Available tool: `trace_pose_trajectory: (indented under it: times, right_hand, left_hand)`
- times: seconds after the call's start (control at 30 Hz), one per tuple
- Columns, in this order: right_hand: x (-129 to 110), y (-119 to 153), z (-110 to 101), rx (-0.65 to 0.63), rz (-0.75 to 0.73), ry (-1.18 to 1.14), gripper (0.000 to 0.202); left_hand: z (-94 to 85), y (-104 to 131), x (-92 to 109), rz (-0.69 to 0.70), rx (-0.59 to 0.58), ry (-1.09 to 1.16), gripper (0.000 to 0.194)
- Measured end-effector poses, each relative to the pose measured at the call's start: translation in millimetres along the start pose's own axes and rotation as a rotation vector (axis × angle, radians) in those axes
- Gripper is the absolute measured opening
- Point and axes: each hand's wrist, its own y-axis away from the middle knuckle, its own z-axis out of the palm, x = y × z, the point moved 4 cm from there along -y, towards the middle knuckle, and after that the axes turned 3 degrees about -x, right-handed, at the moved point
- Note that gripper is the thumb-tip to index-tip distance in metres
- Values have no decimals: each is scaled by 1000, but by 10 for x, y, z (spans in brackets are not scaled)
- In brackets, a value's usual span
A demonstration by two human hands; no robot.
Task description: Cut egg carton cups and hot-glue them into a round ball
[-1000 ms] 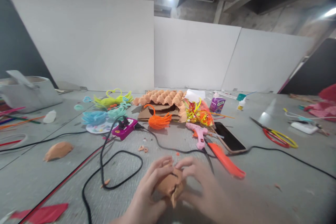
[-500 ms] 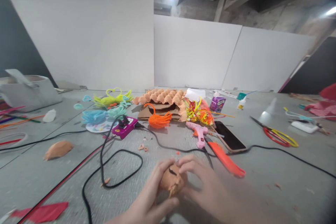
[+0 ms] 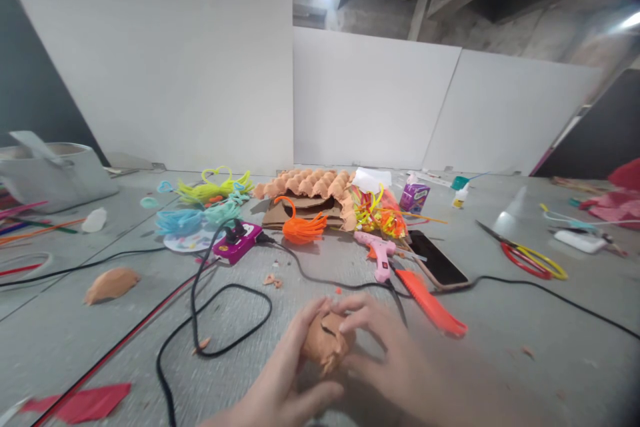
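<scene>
An orange-brown rounded piece (image 3: 327,343) with a dark slit in its top is held between both hands at the lower middle. My left hand (image 3: 295,367) curves round its left side, thumb below it. The fingers of my right hand (image 3: 383,340) press on its right and upper edge. Its underside is hidden. Small scraps (image 3: 273,281) of the same colour lie just beyond. A pink glue gun (image 3: 379,255) and an orange-red cutter (image 3: 433,303) lie ahead, right of the hands. A similar curved piece (image 3: 113,284) rests at the left.
Black cables (image 3: 220,350) loop left of the hands, from a purple power strip (image 3: 237,243). Farther back are an egg tray (image 3: 307,183), an orange yarn bundle (image 3: 304,229) and a phone (image 3: 437,260). Scissors (image 3: 525,259) lie right; red cloth (image 3: 87,403) lies lower left.
The held piece has tilted slightly, showing more of its slit. Both hands have shifted only a little and keep hold of it.
</scene>
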Motion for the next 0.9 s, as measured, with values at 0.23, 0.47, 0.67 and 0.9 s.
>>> trace_pose_trajectory:
  times: [0.23,0.47,0.67,0.9]
  right_hand:
    - [-45,-19,-32,30,-10,0,28]
    - [1,14,24,20,-51,-8,31]
    - [76,38,103,-34,-104,-68,32]
    - [-98,10,-1,-188,-12,202,16]
  left_hand:
    - [-49,-19,6,-79,77,-65,64]
    - [-49,-25,46,-42,88,-156,60]
    - [-6,-23,169,90,0,-344,65]
    - [8,-5,208,127,-71,-323,67]
